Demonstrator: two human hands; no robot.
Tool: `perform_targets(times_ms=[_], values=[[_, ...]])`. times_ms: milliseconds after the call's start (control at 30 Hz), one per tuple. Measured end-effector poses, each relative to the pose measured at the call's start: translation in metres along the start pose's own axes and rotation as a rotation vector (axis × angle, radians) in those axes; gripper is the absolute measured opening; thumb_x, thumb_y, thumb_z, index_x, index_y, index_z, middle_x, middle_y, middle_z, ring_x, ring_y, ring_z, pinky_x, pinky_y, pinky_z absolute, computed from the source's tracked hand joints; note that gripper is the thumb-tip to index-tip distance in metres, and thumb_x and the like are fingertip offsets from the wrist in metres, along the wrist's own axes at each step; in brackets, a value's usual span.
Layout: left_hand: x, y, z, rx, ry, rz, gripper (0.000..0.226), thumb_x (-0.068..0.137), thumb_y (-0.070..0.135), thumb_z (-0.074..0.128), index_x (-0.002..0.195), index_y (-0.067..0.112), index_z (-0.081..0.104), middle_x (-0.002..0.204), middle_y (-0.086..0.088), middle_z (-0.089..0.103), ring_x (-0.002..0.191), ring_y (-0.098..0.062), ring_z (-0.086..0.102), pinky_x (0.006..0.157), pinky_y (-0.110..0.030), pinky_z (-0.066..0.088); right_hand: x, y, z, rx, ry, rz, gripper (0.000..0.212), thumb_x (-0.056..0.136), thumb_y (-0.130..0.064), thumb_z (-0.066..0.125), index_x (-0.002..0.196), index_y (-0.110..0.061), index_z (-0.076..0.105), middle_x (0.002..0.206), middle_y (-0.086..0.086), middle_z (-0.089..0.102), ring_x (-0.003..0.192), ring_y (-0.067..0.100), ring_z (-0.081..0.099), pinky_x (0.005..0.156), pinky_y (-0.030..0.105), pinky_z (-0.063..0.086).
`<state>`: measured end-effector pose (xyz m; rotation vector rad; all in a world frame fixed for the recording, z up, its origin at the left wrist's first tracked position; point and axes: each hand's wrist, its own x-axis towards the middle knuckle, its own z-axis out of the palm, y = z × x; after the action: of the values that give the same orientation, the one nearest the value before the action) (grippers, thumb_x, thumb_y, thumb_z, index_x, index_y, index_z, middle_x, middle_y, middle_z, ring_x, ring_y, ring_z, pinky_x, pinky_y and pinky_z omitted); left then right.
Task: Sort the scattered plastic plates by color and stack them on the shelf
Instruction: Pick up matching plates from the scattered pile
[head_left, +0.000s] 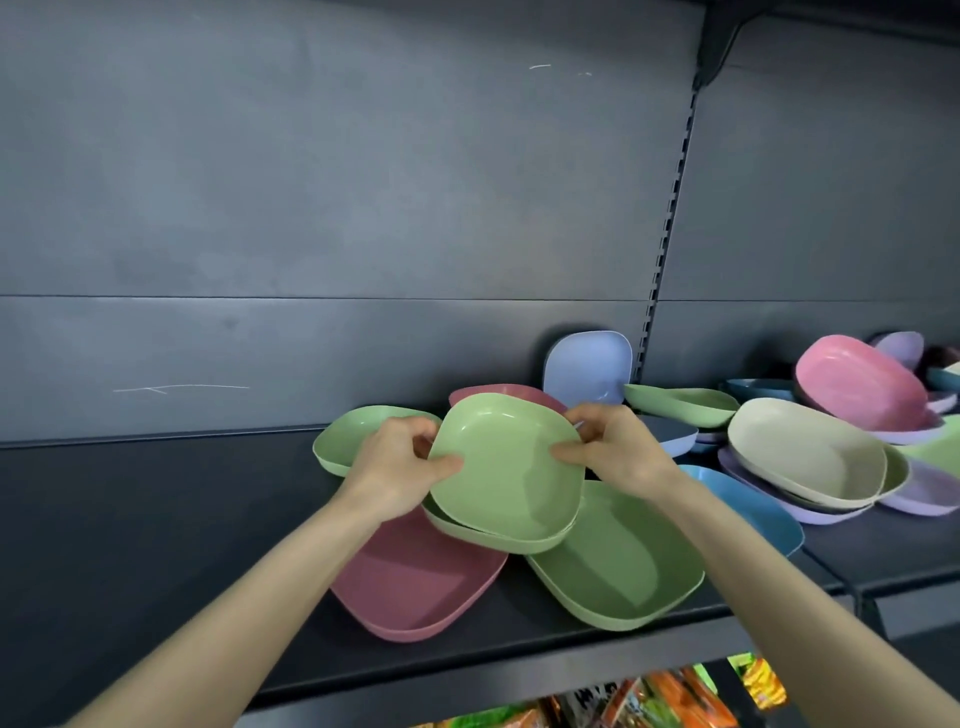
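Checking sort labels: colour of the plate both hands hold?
The held plate is light green; head view.

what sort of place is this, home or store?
Probably a shop aisle: dark metal shelf with a slotted upright, many matching plastic plates loose on it, bright packaged goods on the shelf below.

held plate (506, 467) over centre pile (618, 561) | leaning plate (587, 366) behind | heap (805, 452) right
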<state>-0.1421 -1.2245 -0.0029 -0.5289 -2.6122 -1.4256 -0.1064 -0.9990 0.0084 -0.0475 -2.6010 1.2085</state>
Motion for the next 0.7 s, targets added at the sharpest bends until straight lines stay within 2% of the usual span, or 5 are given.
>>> perform_targets(times_ms=[167, 267, 467, 600, 700], values=[[-0.002, -0.002, 0.001, 0.123, -0.029, 0.003, 0.007, 0.077, 0.022, 0.071, 0.080, 0.020, 0.065, 0.088, 0.002, 0.069, 0.088, -0.019, 0.063, 0.080, -0.033, 0.050, 0.003, 0.003, 0.001, -0.027, -0.050, 0.014, 0.018, 0.075, -0.013, 0.071, 0.074, -0.029, 0.063, 0.083, -0.001, 0.067, 0.081, 0.016, 0.060, 0.084, 0.034, 0.050], [-0.001, -0.004, 0.001, 0.123, -0.031, -0.015, 0.008, 0.077, 0.022, 0.070, 0.075, 0.024, 0.063, 0.085, 0.003, 0.069, 0.087, -0.018, 0.063, 0.080, -0.033, 0.050, 0.004, 0.003, 0.000, -0.017, -0.091, 0.011, 0.014, 0.076, -0.010, 0.070, 0.076, -0.023, 0.064, 0.084, 0.001, 0.067, 0.082, 0.016, 0.060, 0.086, 0.036, 0.050], [0.003, -0.004, 0.003, 0.094, 0.016, -0.042, 0.010, 0.081, 0.021, 0.068, 0.072, 0.020, 0.065, 0.082, 0.002, 0.070, 0.083, -0.018, 0.063, 0.079, -0.030, 0.049, 0.009, 0.002, 0.000, -0.003, -0.078, 0.007, 0.009, 0.074, -0.006, 0.069, 0.075, -0.014, 0.065, 0.075, -0.001, 0.064, 0.072, 0.014, 0.055, 0.075, 0.031, 0.048], [0.004, 0.007, -0.002, 0.007, 0.112, -0.030, 0.013, 0.084, 0.018, 0.066, 0.074, 0.010, 0.068, 0.074, 0.001, 0.067, 0.072, -0.015, 0.060, 0.069, -0.021, 0.045, 0.013, -0.008, -0.005, 0.113, -0.015, -0.018, 0.020, 0.075, -0.001, 0.068, 0.074, -0.021, 0.066, 0.070, -0.003, 0.067, 0.064, 0.011, 0.059, 0.068, 0.026, 0.050], [0.007, 0.013, -0.016, -0.039, 0.196, -0.004, 0.016, 0.083, 0.024, 0.067, 0.071, 0.013, 0.067, 0.070, 0.002, 0.067, 0.068, -0.016, 0.059, 0.069, -0.028, 0.045, 0.023, -0.024, -0.008, 0.228, 0.019, -0.076, 0.020, 0.080, 0.003, 0.064, 0.077, -0.017, 0.065, 0.066, 0.003, 0.062, 0.050, 0.006, 0.054, 0.053, 0.020, 0.046]])
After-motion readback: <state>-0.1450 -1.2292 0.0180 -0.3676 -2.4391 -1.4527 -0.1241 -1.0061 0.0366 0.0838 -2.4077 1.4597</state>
